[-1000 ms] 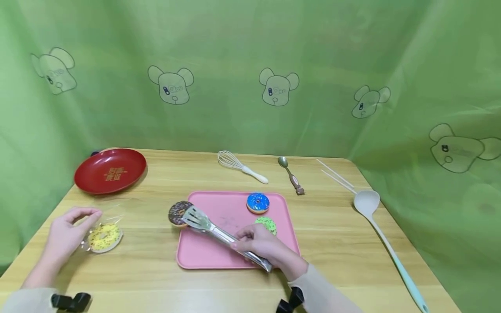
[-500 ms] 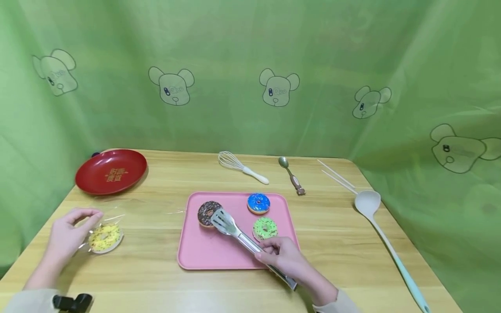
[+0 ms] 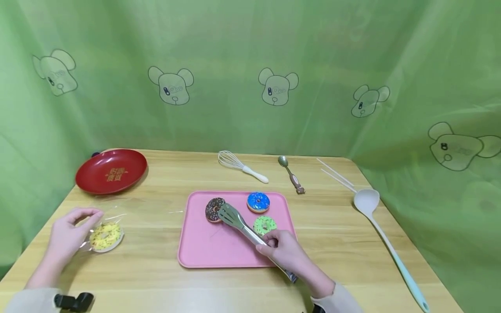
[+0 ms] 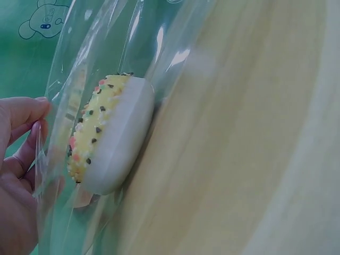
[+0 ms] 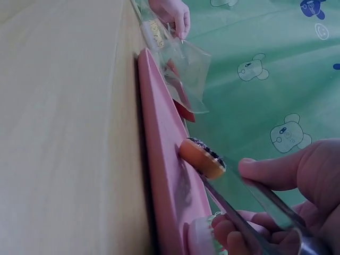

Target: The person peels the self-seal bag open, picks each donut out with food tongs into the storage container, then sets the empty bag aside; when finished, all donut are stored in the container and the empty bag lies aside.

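My left hand point(image 3: 70, 232) pinches the edge of a clear plastic bag point(image 4: 130, 40) at the table's left side. Inside the bag lies a toy donut with yellow icing and sprinkles point(image 3: 105, 237), seen edge-on in the left wrist view. My right hand point(image 3: 283, 252) grips metal tongs point(image 3: 250, 234) over the pink tray point(image 3: 219, 256). At the tongs' tips is a chocolate-iced donut point(image 3: 213, 209), close over the tray and tilted in the right wrist view. A green-iced donut point(image 3: 264, 224) and a blue-iced donut point(image 3: 258, 202) sit on the tray's right side.
A red plate point(image 3: 111, 171) stands at the back left. Along the back lie a white whisk point(image 3: 242, 167) and a small spoon point(image 3: 291, 174). White sticks point(image 3: 336, 174) and a long-handled ladle point(image 3: 368, 202) lie along the right. Green cloth point(image 3: 235, 121) surrounds the table.
My right hand has moved right with the tongs, bringing the chocolate donut from the tray's left edge to over its upper left part. My left hand has stayed in place.
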The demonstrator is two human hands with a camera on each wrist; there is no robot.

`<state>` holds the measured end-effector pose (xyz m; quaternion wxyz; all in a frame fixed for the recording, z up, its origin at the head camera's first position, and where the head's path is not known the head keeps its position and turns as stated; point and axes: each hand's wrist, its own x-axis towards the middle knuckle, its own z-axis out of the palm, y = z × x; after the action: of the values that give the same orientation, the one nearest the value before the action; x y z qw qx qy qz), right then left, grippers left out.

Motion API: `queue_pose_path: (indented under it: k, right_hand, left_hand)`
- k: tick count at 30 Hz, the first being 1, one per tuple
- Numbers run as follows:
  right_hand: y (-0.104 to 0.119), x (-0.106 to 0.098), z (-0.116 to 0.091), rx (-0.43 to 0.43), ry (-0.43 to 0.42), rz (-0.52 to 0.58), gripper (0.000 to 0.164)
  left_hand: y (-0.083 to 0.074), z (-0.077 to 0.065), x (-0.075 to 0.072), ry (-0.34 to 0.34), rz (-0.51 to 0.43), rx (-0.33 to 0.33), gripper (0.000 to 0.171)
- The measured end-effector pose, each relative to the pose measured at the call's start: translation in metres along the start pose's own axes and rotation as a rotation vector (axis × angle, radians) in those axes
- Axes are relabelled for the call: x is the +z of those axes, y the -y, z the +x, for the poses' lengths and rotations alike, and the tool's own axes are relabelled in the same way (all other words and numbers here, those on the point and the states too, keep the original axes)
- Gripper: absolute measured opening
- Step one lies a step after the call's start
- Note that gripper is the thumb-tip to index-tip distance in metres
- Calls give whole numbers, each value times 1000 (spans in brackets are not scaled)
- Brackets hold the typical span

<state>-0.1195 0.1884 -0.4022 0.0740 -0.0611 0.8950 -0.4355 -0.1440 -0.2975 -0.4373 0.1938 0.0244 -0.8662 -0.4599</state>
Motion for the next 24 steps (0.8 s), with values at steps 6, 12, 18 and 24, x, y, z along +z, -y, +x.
queue_pose_path:
  k: [6, 12, 18, 24]
  right_hand:
    - [5, -2, 2, 25, -7, -26, 28]
    - [4, -13, 4, 66, -69, -67, 25]
    - [3, -27, 6, 73, -105, -42, 25]
    - [7, -22, 7, -2, -31, 24, 30]
  left_hand:
    - [2, -3, 1, -8, -10, -3, 30]
    - [4, -3, 1, -7, -24, -17, 30]
    - [4, -2, -2, 5, -21, -57, 31]
    - [3, -1, -2, 13, -16, -73, 31]
